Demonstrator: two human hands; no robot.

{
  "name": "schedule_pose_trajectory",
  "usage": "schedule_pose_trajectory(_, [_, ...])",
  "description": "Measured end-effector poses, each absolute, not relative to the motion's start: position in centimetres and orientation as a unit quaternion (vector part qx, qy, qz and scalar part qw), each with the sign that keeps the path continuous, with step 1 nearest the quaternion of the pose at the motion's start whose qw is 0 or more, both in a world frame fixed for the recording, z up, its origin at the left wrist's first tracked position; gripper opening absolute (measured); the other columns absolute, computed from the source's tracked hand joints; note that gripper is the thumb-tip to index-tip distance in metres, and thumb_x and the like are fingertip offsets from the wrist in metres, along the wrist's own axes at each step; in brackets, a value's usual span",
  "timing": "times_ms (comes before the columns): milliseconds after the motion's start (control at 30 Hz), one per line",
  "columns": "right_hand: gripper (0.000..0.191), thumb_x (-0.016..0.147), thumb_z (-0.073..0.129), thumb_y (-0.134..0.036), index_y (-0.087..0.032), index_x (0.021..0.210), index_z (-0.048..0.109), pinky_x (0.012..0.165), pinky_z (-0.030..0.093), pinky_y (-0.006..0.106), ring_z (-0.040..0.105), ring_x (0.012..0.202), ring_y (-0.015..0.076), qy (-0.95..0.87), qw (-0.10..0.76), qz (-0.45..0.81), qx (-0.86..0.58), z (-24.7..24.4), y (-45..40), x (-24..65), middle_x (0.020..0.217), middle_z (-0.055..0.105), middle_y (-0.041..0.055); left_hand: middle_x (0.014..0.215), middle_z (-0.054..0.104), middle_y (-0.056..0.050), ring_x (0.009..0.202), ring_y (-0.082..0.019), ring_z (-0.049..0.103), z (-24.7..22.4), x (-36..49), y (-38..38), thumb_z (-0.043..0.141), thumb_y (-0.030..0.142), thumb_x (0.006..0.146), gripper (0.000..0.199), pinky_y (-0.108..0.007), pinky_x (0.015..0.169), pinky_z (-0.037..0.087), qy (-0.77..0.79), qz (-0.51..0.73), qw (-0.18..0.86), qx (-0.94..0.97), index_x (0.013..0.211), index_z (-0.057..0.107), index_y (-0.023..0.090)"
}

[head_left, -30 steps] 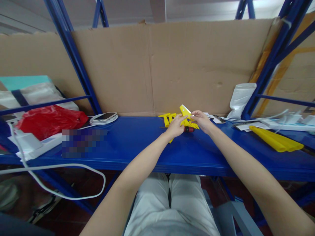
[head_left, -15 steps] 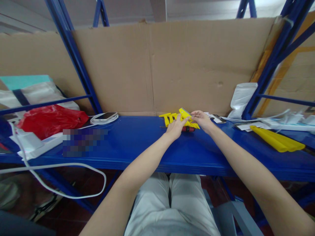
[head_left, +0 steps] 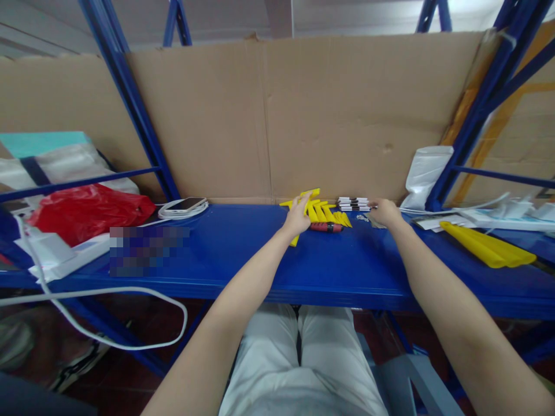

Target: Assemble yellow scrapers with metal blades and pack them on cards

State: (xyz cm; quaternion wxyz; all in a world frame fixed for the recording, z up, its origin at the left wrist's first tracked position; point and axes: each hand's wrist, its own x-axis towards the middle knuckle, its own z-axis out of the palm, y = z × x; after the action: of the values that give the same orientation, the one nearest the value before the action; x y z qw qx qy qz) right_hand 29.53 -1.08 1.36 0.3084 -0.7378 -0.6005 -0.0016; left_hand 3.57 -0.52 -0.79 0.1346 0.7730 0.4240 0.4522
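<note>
My left hand (head_left: 297,215) is closed around a yellow T-shaped plastic piece (head_left: 310,192), its head showing above the fingers and its handle end below them. Several similar yellow pieces (head_left: 318,212) lie in a row just to the right. In front of them rests a screwdriver with a red and black handle (head_left: 326,227). My right hand (head_left: 387,212) reaches down at the table's right, its fingers pinched over small greyish flat pieces (head_left: 377,223); what they grip is hidden. Tiny silvery parts (head_left: 362,218) and a stack of white packets with black bands (head_left: 353,203) lie beside it.
A cardboard sheet (head_left: 325,115) closes off the back of the blue table (head_left: 243,248). Left are a phone (head_left: 191,203) on a coiled white cable and a red plastic bag (head_left: 93,214). Right stand a white pouch (head_left: 425,176) and long yellow pieces (head_left: 489,245).
My hands have separated. The left moved slightly left with the yellow piece, now tilted differently; the right let go of it and moved right, uncovering the white packets.
</note>
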Motion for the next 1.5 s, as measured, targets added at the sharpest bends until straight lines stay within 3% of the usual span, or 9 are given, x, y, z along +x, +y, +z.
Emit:
schedule_pose_trajectory(133, [0.021,0.077,0.059,-0.03,-0.023,0.09,0.073,0.093,0.043,0.047,0.054,0.115,0.0338,-0.593,0.144,-0.028,-0.792,0.7,-1.1,30.7,0.112,0.066,0.0125,0.14,0.046,-0.011,0.129,-0.026,0.042,-1.1,3.3,0.3,0.046,-0.007,0.063,0.083,-0.042,0.11,0.033,0.427,0.461,0.192,0.754,0.142,0.038,0.018])
schedule_pose_trajectory(233, [0.023,0.077,0.057,-0.025,-0.025,0.094,0.073,0.092,0.043,0.045,0.054,0.114,0.0306,-0.594,0.094,-0.029,-0.798,0.3,-1.0,30.7,0.112,0.065,0.0101,0.141,0.046,-0.011,0.128,-0.027,0.044,-1.5,3.4,0.8,0.048,-0.006,0.063,0.084,-0.041,0.108,0.035,0.412,0.462,0.245,0.746,0.142,0.037,0.018])
schedule_pose_trajectory(533, [0.03,0.082,0.049,-0.024,-0.025,0.102,0.071,0.093,0.043,0.044,0.054,0.115,0.0291,-0.615,0.078,-0.055,-0.783,-0.1,-1.1,30.1,0.12,0.063,0.0097,0.146,0.04,-0.012,0.124,-0.027,0.048,-1.7,3.8,1.1,0.051,-0.008,0.061,0.087,-0.033,0.095,0.047,0.385,0.479,0.335,0.714,0.143,0.037,0.019])
schedule_pose_trajectory(667, [0.029,0.083,0.05,-0.026,-0.022,0.1,0.072,0.091,0.044,0.043,0.056,0.113,0.029,-0.625,0.07,-0.086,-0.772,-0.1,-1.3,29.6,0.113,0.065,0.0129,0.141,0.046,-0.015,0.109,-0.025,0.059,-1.5,4.1,0.6,0.052,-0.008,0.06,0.091,-0.027,0.077,0.054,0.39,0.47,0.37,0.7,0.145,0.033,0.019])
schedule_pose_trajectory(800, [0.03,0.084,0.046,-0.019,-0.015,0.099,0.072,0.092,0.043,0.044,0.056,0.111,0.0298,-0.64,0.063,-0.122,-0.756,-0.4,-1.0,29.1,0.105,0.066,0.0179,0.134,0.052,-0.016,0.092,-0.021,0.064,-1.0,4.5,-0.5,0.05,-0.01,0.06,0.093,-0.02,0.058,0.051,0.421,0.443,0.382,0.693,0.146,0.028,0.018])
schedule_pose_trajectory(967, [0.029,0.081,0.044,-0.012,-0.01,0.096,0.069,0.091,0.043,0.046,0.055,0.112,0.0312,-0.673,0.068,-0.145,-0.722,-1.0,-0.5,29.1,0.107,0.064,0.0215,0.143,0.04,-0.017,0.071,-0.015,0.064,-0.2,4.8,-1.9,0.053,-0.009,0.06,0.094,-0.019,0.047,0.047,0.439,0.423,0.41,0.679,0.146,0.03,0.024])
schedule_pose_trajectory(1100, [0.023,0.078,0.046,-0.012,-0.013,0.087,0.068,0.088,0.045,0.042,0.056,0.108,0.0296,-0.691,0.128,-0.135,-0.699,-1.0,0.2,29.1,0.104,0.065,0.0185,0.147,0.036,-0.015,0.068,-0.012,0.063,-0.1,5.0,-2.2,0.054,-0.009,0.06,0.097,-0.018,0.044,0.044,0.426,0.412,0.456,0.664,0.145,0.029,0.03])
schedule_pose_trajectory(1233, [0.018,0.078,0.045,-0.014,-0.017,0.077,0.063,0.086,0.045,0.04,0.058,0.098,0.0265,-0.715,0.263,-0.122,-0.636,-0.8,1.1,28.4,0.098,0.065,0.0148,0.148,0.034,-0.013,0.067,-0.011,0.063,-0.2,5.1,-2.1,0.055,-0.009,0.06,0.098,-0.016,0.042,0.042,0.399,0.407,0.503,0.65,0.144,0.029,0.034])
schedule_pose_trajectory(1500, [0.005,0.078,0.049,-0.022,-0.021,0.074,0.052,0.086,0.043,0.041,0.057,0.089,0.0223,-0.761,0.477,-0.058,-0.436,0.2,0.2,24.5,0.085,0.063,0.0077,0.13,0.052,-0.012,0.056,-0.007,0.06,-0.2,5.4,-2.5,0.052,-0.007,0.062,0.093,-0.017,0.041,0.043,0.346,0.38,0.573,0.639,0.143,0.028,0.032])
